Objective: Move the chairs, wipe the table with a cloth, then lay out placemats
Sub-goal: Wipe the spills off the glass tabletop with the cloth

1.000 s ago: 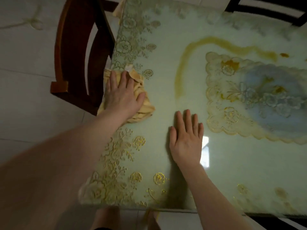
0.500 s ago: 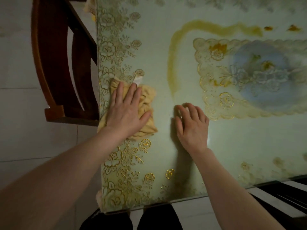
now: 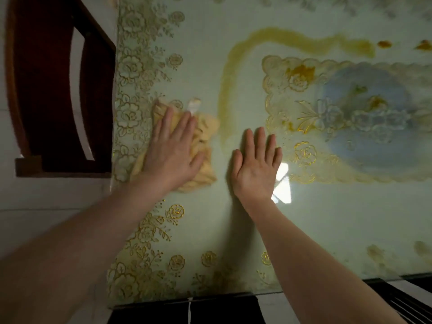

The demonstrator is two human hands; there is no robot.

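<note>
My left hand (image 3: 171, 157) pressed flat on the cloth (image 3: 205, 139) (soft, bunched; palm over its middle seemed best); right hand (image 3: 255, 170) lay spread on the table (image 3: 327, 230).

Two bare forearms (image 3: 70, 253) fill the near foreground, with a bare left hand (image 3: 173, 155) and right hand (image 3: 256, 169). Black clothing (image 3: 152, 314), split by a thin pale line, shows at the near edge; the garment is unclear.

The crumpled yellow cloth (image 3: 203, 146) lies on the glass-topped worktop (image 3: 327, 218) near its left edge; the dark wooden chair (image 3: 46, 90) stands just left of that edge.
</note>
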